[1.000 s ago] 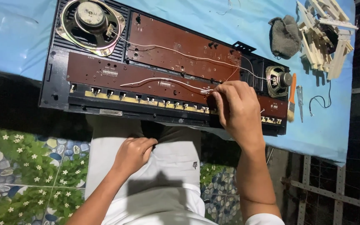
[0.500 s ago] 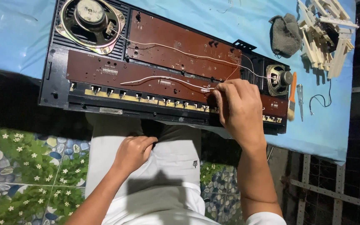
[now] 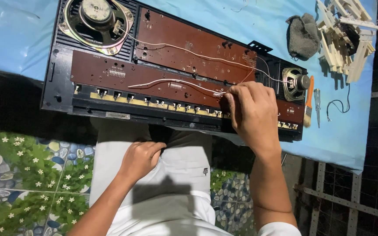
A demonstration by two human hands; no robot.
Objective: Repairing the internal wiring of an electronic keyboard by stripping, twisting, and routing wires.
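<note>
An opened black electronic keyboard case lies on a blue-covered table, showing two long brown circuit boards, a large speaker at the left and a small speaker at the right. Thin white wires run across the boards. My right hand rests on the lower board near its right end, fingers curled at the end of a white wire; whether it pinches the wire is hidden. My left hand lies loosely curled on my lap, holding nothing.
A small brush with an orange handle and a slim tool lie right of the case. A grey cloth and a pile of pale wooden pieces sit at the table's far right. Below is pebble-and-flower patterned floor.
</note>
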